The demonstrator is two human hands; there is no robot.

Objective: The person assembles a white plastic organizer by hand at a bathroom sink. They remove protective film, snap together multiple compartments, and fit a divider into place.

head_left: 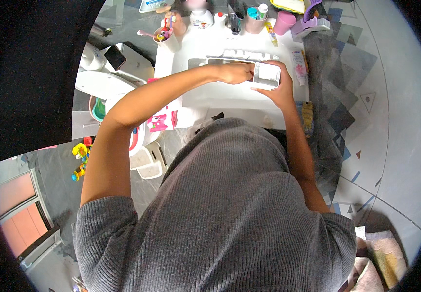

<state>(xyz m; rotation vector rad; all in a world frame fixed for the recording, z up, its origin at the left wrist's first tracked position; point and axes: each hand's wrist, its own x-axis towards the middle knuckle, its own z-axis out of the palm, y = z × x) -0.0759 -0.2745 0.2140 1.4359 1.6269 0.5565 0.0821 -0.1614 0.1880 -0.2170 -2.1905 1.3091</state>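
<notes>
Over the white sink (230, 104) is a long white box-like holder (268, 74), its right-hand compartment facing up. My right hand (281, 85) is closed around the right end of this holder, fingers behind and thumb along the near side. My left hand (235, 73) lies over the holder's middle, with curled fingers at the compartment's left wall. Whatever those fingers grip, if anything, is hidden. A row of white scalloped shapes (249, 54) shows just behind the holder.
Along the back stand a cup of toothbrushes (168, 41), a white bottle (200, 18), a dark bottle (234, 19), a cup with tubes (255, 22) and a pink cup (285, 23). Tubes (299, 63) lie at right. A phone (115, 57) rests at left; a stool (151, 160) stands below.
</notes>
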